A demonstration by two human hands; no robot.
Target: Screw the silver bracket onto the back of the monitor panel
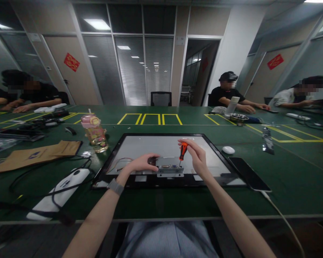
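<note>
A flat monitor panel (140, 143) lies face down on the green table in front of me, its grey metal back up. Near its front edge sits a small metal connector bracket (170, 169). My right hand (196, 156) is closed around a small screwdriver (182, 152) with an orange and black handle, held upright with its tip down on the bracket. My left hand (142, 163) rests on the panel just left of the bracket, fingers curled against a dark part there. Thin red wires (121, 162) run across the panel's left side.
A black phone (248, 173) with a white cable lies right of the panel, a white mouse (228, 149) behind it. A pink-lidded bottle (94, 133), a brown envelope (40, 154), black cables and a white device (59, 192) lie left. Other people sit at the far side.
</note>
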